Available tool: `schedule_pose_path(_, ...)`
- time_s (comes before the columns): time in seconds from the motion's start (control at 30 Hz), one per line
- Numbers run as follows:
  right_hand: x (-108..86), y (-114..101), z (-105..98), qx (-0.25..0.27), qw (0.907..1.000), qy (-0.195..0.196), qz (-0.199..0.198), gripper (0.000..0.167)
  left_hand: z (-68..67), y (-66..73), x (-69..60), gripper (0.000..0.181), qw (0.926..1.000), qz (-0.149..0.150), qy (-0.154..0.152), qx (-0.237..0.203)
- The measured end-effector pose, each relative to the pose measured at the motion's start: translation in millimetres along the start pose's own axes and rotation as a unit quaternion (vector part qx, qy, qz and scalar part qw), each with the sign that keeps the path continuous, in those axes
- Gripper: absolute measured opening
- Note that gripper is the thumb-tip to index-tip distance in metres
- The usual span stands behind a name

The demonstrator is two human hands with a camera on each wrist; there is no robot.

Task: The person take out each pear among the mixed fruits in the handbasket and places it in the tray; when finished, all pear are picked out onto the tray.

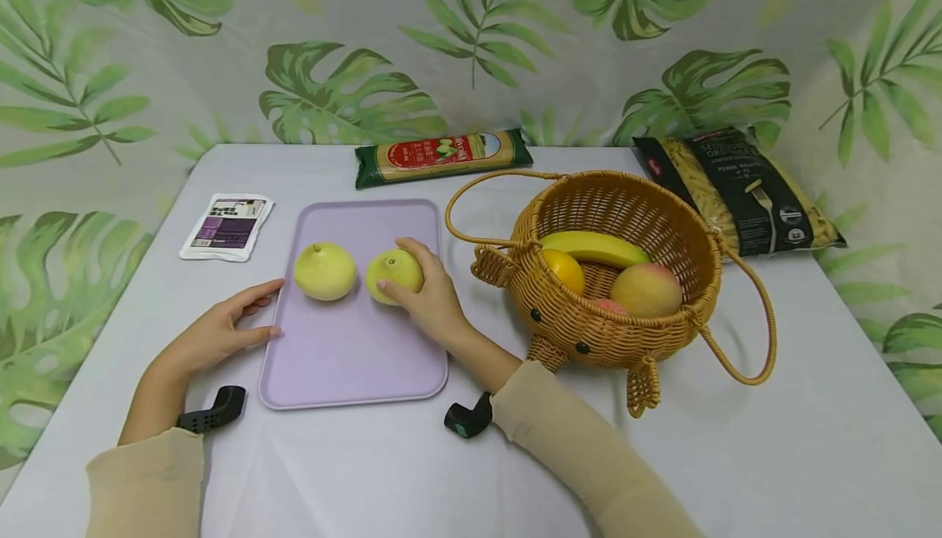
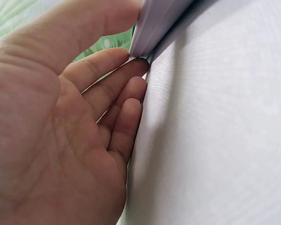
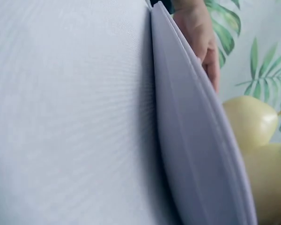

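A lilac tray (image 1: 353, 366) lies on the white table with two round yellow-green pears on it. My right hand (image 1: 434, 297) grips the right pear (image 1: 390, 268), its thumb on the near side and fingers round the far side. Just left of that stands the other pear (image 1: 325, 272), apart from both hands. At the tray's left rim is my left hand (image 1: 213, 338), with thumb and fingertips touching the edge and the fingers only loosely bent. The left wrist view shows its bare palm (image 2: 75, 140). In the right wrist view my right hand is almost wholly out of frame.
Right of the tray stands a wicker basket (image 1: 625, 334) with loop handles, holding a banana (image 1: 596, 248), an orange (image 1: 565, 271) and a peach (image 1: 648, 289). Behind are a pasta packet (image 1: 445, 158) and a penne bag (image 1: 743, 190). A white sachet (image 1: 228, 227) lies at left.
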State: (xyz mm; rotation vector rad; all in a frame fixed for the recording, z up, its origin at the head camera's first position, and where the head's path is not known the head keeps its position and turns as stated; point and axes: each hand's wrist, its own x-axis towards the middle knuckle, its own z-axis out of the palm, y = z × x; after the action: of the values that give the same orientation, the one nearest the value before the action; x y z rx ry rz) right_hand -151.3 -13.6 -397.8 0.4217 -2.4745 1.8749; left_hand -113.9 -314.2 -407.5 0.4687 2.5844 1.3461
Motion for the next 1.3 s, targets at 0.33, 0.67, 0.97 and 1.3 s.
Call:
schedule_pose_path(0.33,8.2,6.7,1.3,0.002,0.9998,-0.022,-0.004,0.055,0.7,-0.4,-1.3,0.066,0.9999,-0.002,0.0,-0.01)
schedule_pose_path(0.67,7.9,10.5,2.2,0.021,0.9992,-0.024,-0.023,0.065,2.2,-1.7,-2.1,0.066,0.9999,-0.009,-0.002,-0.014)
schedule_pose_path(0.97,-24.1,-11.5,-13.2,-0.002,0.9959,-0.037,-0.083,0.065,2.6,-1.2,0.1,0.066,0.9999,-0.008,-0.005,-0.012)
schedule_pose_path(1.3,-92.7,-28.0,-71.2,-0.085,0.9715,-0.15,-0.162,0.064,0.7,6.2,6.0,0.068,0.9989,-0.039,-0.025,-0.006)
